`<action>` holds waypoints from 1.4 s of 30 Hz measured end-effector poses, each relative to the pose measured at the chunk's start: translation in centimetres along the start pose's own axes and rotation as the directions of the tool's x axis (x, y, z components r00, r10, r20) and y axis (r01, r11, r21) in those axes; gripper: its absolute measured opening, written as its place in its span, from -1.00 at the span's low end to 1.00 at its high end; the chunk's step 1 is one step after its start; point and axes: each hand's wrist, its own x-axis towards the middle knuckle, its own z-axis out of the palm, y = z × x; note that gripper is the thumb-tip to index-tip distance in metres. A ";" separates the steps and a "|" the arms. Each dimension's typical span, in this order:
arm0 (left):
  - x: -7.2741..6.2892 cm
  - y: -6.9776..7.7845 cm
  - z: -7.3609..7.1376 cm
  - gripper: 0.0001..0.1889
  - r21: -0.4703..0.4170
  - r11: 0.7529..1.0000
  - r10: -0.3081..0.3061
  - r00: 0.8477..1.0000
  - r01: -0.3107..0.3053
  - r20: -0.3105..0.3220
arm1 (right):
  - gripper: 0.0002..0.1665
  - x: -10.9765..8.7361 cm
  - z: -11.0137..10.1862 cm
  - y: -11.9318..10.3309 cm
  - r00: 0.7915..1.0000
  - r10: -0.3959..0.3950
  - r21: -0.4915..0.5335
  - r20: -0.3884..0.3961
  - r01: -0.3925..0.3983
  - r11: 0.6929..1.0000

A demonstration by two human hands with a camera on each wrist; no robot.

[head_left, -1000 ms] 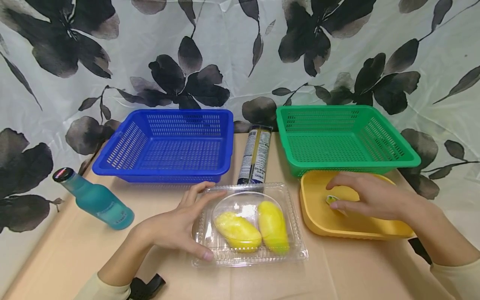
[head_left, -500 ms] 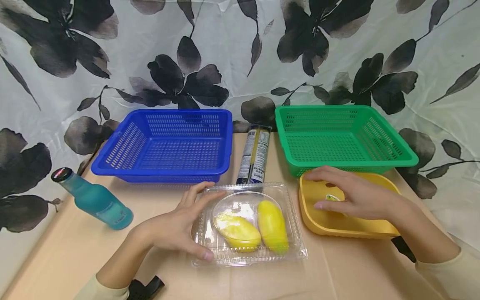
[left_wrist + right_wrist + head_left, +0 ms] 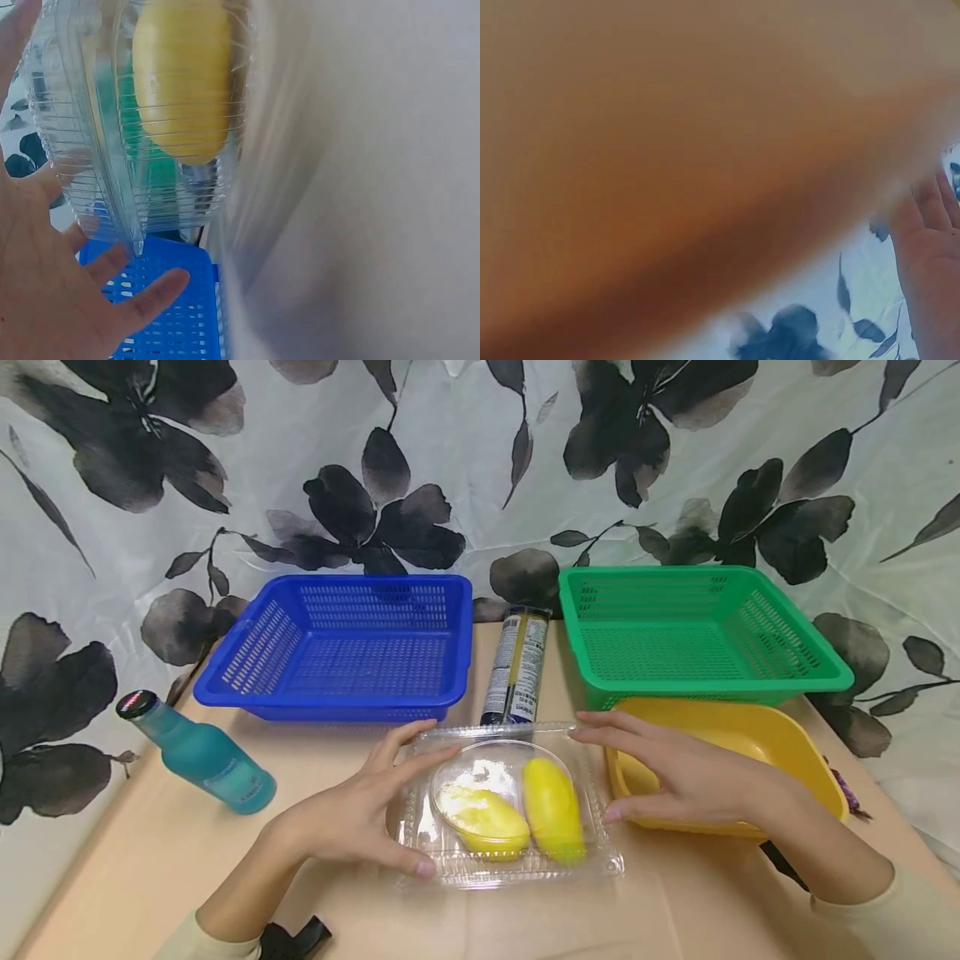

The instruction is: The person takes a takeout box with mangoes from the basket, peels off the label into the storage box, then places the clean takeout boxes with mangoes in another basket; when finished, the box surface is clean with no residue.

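Note:
A clear plastic clamshell container [image 3: 517, 872] lies at the front middle of the table. Through its lid show two yellow mangoes, one tilted [image 3: 480, 822] and one nearly upright [image 3: 553, 810]. My left hand [image 3: 360, 822] is at the container's left side with fingers spread, the thumb by the front corner; in the left wrist view its fingers [image 3: 154, 300] are straight beside the ribbed wall. My right hand [image 3: 682, 772] reaches to the container's right edge, fingers extended and nothing between them. It passes over the yellow bin [image 3: 750, 727], whose near part it hides. That bin blurs most of the right wrist view.
Behind stand a blue basket [image 3: 352, 660] and a green basket [image 3: 667, 647], with a printed cylindrical can [image 3: 517, 668] lying between them. A teal bottle [image 3: 217, 768] leans at left. Something purple [image 3: 847, 789] shows beside the yellow bin. Floral cloth [image 3: 480, 460] hangs behind.
My right hand has moved left from over the yellow bin to the container's right edge. The small green-and-white thing seen in the bin is now hidden. My left hand has stayed put.

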 end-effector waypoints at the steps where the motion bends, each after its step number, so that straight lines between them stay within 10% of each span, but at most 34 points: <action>1: 0.0 0.0 0.0 0.19 0.001 1.000 0.005 1.000 -0.005 -0.006 | -0.07 0.0 0.1 -0.2 1.000 0.016 0.009 0.011 -0.016 1.000; 42: -1.4 2.3 -1.3 0.31 0.084 0.996 -0.035 0.998 0.031 0.043 | 0.37 -0.6 2.0 -0.1 0.999 0.030 0.010 0.027 -0.030 1.000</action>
